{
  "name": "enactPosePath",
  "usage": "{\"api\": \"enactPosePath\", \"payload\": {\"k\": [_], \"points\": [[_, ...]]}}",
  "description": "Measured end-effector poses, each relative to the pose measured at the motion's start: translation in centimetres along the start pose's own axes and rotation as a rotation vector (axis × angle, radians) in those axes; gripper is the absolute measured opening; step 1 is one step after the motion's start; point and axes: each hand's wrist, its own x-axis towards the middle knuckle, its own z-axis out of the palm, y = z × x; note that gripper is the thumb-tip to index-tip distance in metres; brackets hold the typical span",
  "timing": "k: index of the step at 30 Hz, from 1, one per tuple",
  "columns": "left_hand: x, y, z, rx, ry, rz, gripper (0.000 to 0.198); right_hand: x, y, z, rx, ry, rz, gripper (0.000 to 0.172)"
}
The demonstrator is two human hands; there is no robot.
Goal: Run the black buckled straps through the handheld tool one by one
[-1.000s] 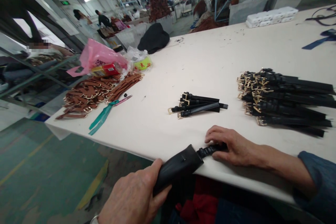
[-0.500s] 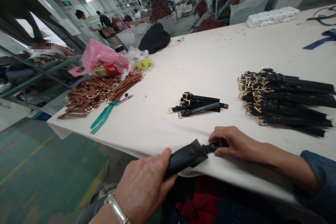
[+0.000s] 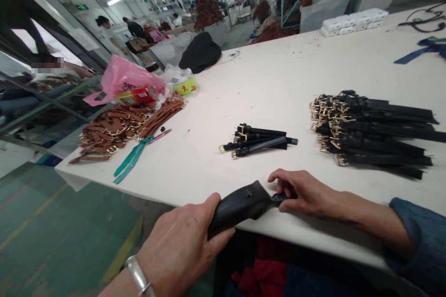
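Observation:
My left hand (image 3: 184, 229), with a silver bangle at the wrist, is wrapped round a black handheld tool (image 3: 240, 206) shaped like a hair clipper. Its wide end points right, over the table's front edge. Against that end sits a short black strap (image 3: 278, 198), pinched by my right hand (image 3: 301, 190); the fingers hide most of the strap. Beyond my hands lies a small group of black buckled straps (image 3: 261, 141) with gold buckles. To the right is a larger heap of similar black straps (image 3: 372, 130).
Brown buckled straps (image 3: 108, 127) are heaped on the table's left end. Beside them lie scissors (image 3: 158, 136) with a teal ribbon (image 3: 128, 162), a pink bag (image 3: 128, 74) and a black cap (image 3: 201, 53). White packs (image 3: 353, 21) stand at the back. People work in the background.
The tool has tilted slightly and its wide end has turned. My right index finger has lifted a little off the strap. The whole view has shifted slightly.

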Motion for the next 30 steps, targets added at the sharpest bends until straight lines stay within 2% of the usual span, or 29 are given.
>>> {"api": "enactPosePath", "payload": {"k": [4, 8, 12, 16, 22, 26, 30], "points": [[0.7, 1.6, -0.1, 0.043, -0.042, 0.05, 0.022, 0.0, 0.3, -0.1, 0.03, -0.015, -0.027, 0.051], [1.4, 2.2, 0.3, 0.077, -0.003, 0.087, 0.021, 0.2, 0.1, -0.7, 0.081, -0.059, -0.036, 0.053], [1.7, 2.8, 0.7, 0.082, 0.04, 0.047, 0.024, 0.4, -0.2, -1.2, 0.085, -0.098, -0.017, 0.061], [2.0, 3.1, 0.8, 0.085, 0.084, 0.062, 0.029, 0.5, -0.1, -1.1, 0.025, -0.044, 0.016, 0.067], [1.0, 1.3, 1.0, 0.01, 0.006, 0.016, 0.026, 0.2, 0.3, -0.8, 0.025, -0.04, -0.019, 0.061], [0.2, -0.6, 1.1, 0.025, -0.042, -0.065, 0.028, 0.4, 0.2, -0.8, 0.049, -0.029, 0.011, 0.057], [-0.3, -1.6, 1.0, 0.024, -0.079, -0.106, 0.031, 0.6, 0.2, -0.7, 0.075, -0.03, 0.037, 0.056]]}}
